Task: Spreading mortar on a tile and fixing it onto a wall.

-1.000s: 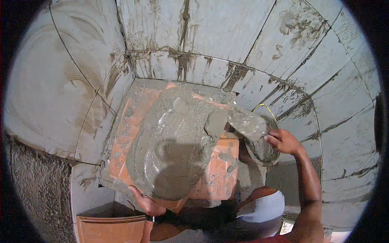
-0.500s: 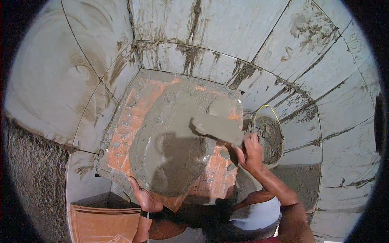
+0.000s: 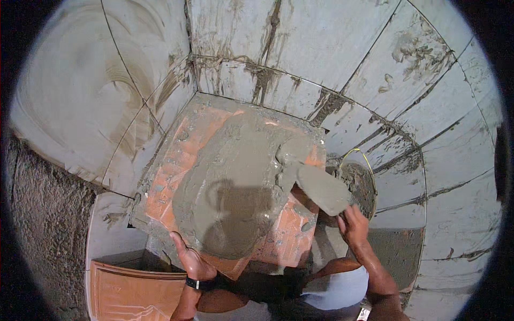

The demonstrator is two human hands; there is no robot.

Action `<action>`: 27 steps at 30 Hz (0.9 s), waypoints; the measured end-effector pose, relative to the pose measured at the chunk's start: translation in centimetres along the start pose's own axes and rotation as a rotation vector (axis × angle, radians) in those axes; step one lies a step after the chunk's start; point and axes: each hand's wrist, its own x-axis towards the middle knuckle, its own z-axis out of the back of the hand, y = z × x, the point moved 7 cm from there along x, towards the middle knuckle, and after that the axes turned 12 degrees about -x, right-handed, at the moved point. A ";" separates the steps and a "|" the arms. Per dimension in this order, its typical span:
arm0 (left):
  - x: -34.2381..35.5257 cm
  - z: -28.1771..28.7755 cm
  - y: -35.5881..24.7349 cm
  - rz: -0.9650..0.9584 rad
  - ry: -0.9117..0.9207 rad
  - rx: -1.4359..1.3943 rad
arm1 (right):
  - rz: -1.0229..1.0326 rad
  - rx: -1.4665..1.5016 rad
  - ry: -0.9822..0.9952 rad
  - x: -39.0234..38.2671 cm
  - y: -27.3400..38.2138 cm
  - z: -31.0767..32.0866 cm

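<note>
An orange-backed tile (image 3: 163,202) lies tilted in front of me, its back largely coated with wet grey mortar (image 3: 243,144). My left hand (image 3: 194,263) grips the tile's near left edge, with the thumb up along the edge and the other fingers mostly hidden. In my right hand (image 3: 354,227) is a trowel (image 3: 324,190), its blade smeared with mortar. The handle is mostly hidden by my fingers. The blade hovers over the tile's right edge, close to a raised lump of mortar. Right beside the trowel stands a bucket (image 3: 367,179) with a yellow rim or handle, holding mortar.
Pale wall tiles (image 3: 316,43) with mortar-smeared joints rise behind and to the right. More smeared tiles (image 3: 69,91) cover the left wall above rough render (image 3: 48,224). Another orange tile (image 3: 134,294) stands at the lower left. A grey patch (image 3: 396,251) lies below the bucket.
My right hand has drawn the trowel right and toward me, off the mortar to the tile's right edge. My left hand stays at the tile edge. The view has shifted slightly.
</note>
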 end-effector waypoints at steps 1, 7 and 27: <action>0.4 0.8 -0.1 -0.009 -0.007 0.000 | 0.009 0.007 0.004 0.0 0.0 0.7; 0.7 0.3 0.0 -0.079 -0.008 0.063 | 0.072 0.382 0.063 1.7 2.1 4.2; -0.1 -0.2 0.8 0.079 0.033 -0.130 | 0.568 0.327 0.552 2.8 10.6 4.8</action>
